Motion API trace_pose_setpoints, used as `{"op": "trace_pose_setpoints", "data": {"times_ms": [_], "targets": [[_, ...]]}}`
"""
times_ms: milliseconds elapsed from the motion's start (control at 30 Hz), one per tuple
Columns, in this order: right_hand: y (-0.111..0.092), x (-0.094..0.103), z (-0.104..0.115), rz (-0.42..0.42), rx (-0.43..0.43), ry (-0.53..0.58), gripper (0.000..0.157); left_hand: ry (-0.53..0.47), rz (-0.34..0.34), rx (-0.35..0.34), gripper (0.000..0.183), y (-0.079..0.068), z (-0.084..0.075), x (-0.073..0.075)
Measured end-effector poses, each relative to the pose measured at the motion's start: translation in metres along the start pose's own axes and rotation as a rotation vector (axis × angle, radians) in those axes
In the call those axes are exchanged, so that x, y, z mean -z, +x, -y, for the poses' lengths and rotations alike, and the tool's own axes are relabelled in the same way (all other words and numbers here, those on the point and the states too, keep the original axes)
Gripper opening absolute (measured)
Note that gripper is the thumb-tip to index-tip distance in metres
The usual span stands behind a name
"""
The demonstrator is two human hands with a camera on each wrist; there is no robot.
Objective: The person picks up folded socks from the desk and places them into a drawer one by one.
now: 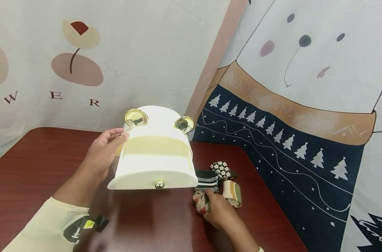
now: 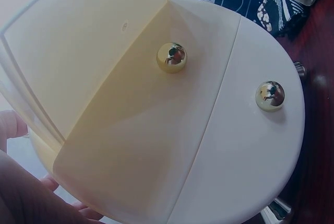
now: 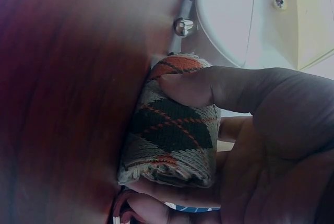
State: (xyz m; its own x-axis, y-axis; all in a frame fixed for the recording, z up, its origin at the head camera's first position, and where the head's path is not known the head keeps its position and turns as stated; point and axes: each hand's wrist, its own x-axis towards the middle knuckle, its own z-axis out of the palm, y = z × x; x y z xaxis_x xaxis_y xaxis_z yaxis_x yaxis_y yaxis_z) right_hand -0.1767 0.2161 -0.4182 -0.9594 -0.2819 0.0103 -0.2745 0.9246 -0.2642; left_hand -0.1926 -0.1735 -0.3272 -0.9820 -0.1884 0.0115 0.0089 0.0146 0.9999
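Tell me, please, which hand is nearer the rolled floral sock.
Right: the right hand is just nearside of the rolled floral sock; the left hand, well to its left.

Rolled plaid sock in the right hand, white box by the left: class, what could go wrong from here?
1. The plaid sock is rolled up; a loose grip by the right hand might let it unroll.
2. The striped sock lies close beside it, so a careless lift could nudge it.
3. The left hand holds the white box at one side, so a pull there might shift it.
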Motion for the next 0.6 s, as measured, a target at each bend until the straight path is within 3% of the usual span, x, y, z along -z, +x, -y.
{"op": "trace_pose_setpoints", "data": {"times_ms": [100, 233, 467, 600], "targets": [[-0.007, 0.015, 0.016, 0.007, 0.002, 0.019, 0.065, -0.005, -0.003, -0.003, 0.061, 0.0, -0.001, 0.0], [-0.009, 0.022, 0.022, 0.016, -0.001, 0.027, 0.064, -0.011, 0.001, -0.007, 0.061, -0.001, -0.002, 0.0], [0.003, -0.005, -0.006, -0.001, 0.013, 0.058, 0.065, -0.014, 0.002, -0.011, 0.061, -0.001, -0.001, 0.0], [-0.002, 0.001, 0.001, -0.014, 0.022, 0.099, 0.062, -0.006, 0.0, -0.011, 0.062, -0.001, -0.001, 0.0]]}}
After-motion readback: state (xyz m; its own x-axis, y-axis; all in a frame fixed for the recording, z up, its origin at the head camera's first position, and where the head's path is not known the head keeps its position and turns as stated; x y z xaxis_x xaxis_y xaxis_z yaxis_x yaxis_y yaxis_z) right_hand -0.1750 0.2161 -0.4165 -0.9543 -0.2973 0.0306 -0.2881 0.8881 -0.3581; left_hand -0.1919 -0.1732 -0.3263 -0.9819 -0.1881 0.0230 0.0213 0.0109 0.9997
